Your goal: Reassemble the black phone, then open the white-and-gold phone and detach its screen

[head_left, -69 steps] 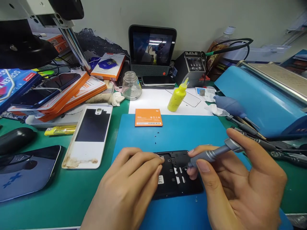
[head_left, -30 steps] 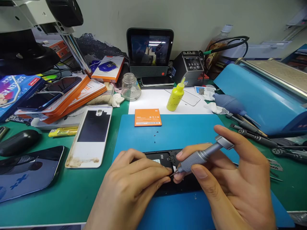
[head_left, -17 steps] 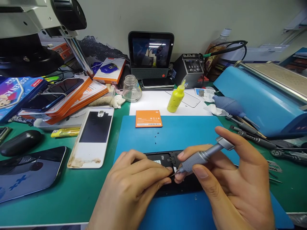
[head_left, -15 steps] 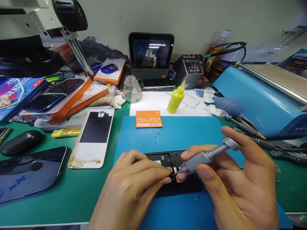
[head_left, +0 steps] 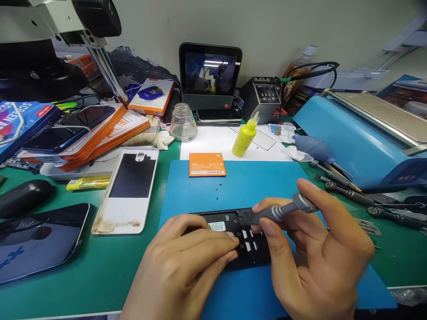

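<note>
A black phone [head_left: 218, 218] with its back cover off lies on the blue mat, its inner frame and white sticker showing. My left hand [head_left: 190, 253] rests over its left part, closed, fingers bunched together and tips against it. Between the thumb and fingers of my right hand [head_left: 320, 249] is a grey precision screwdriver [head_left: 282, 210], tilted, its cap against my index finger. Its tip is hidden by my fingers over the phone's upper right. Several tiny screws [head_left: 216, 190] lie beyond the phone, below an orange battery [head_left: 207, 164].
A white back cover [head_left: 128, 191] and a dark phone [head_left: 43, 242] lie left. Behind the blue mat [head_left: 267, 178] stand a yellow bottle [head_left: 245, 137] and a glass jar [head_left: 183, 123]. Right are a blue machine [head_left: 360, 138] and several tools [head_left: 347, 191]. A microscope [head_left: 36, 49] overhangs upper left.
My right hand has moved the screwdriver slightly left and up, off the white slots toward the phone's upper right. My left hand stays on the phone. The view has shifted a little.
</note>
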Demonstrator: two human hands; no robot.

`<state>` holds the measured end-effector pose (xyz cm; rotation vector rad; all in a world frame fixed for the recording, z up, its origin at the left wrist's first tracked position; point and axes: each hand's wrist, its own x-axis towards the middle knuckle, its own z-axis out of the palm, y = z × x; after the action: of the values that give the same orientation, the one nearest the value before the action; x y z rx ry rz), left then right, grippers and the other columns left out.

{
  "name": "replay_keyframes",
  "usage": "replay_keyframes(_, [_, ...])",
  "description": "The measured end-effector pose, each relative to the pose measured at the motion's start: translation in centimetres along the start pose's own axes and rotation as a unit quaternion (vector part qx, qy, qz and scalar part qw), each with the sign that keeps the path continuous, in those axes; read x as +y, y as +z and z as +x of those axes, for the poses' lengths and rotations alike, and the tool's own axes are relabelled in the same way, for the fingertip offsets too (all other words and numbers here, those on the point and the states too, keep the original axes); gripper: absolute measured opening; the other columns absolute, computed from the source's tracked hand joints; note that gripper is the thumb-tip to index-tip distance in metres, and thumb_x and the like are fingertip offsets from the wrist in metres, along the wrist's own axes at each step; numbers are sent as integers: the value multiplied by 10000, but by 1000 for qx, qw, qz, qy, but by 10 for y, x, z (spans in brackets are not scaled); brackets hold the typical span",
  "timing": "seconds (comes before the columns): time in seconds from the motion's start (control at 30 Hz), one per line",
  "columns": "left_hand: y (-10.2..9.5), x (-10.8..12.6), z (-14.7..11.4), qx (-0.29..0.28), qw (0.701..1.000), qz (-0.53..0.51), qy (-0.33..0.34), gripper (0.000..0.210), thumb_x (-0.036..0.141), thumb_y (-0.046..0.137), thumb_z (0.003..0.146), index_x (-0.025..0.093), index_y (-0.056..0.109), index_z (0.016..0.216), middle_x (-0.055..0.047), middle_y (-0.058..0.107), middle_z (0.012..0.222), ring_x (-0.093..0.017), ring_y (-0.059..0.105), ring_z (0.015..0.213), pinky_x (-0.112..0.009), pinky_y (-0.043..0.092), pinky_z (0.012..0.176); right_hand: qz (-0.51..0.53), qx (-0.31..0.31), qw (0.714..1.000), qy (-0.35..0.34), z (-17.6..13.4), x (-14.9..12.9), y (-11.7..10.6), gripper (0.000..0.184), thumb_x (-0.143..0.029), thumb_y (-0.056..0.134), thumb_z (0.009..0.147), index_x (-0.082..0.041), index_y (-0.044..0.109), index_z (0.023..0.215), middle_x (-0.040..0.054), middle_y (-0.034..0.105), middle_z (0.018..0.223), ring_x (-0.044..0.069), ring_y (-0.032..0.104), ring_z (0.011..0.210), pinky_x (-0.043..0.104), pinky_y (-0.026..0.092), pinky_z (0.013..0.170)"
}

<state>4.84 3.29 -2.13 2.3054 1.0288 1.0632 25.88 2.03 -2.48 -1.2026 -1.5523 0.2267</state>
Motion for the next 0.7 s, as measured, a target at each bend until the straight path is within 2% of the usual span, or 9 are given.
replay_keyframes(0.2, [-2,-3,0,4,1000,-13,6,129,216,719,1104,270,829,1144,85,905,1152,-167,813,919,-260,691,845,-2,-14,1000,-12,2,3,-1,740,-50,760,972,-338,579,1630,53,790,1069,182,829,988,257,707,794])
replay_keyframes(0.47, [-1,-2,0,7,1000,-29,0,118,190,764,1068,259,843,1123,88,906,1149,-169,818,929,-273,691,848,18,-7,1000,11,-3,2,-2,695,-56,786,953,-313,620,1577,102,823,1220,225,834,1010,346,740,818])
replay_keyframes(0.7, [0,-4,-1,12,999,-33,-7,169,183,786,1057,272,850,1185,109,903,1160,-150,803,940,-251,668,872,21,-2,999,37,0,1,-3,674,-59,795,947,-292,625,1557,69,802,1087,199,841,1001,281,729,834])
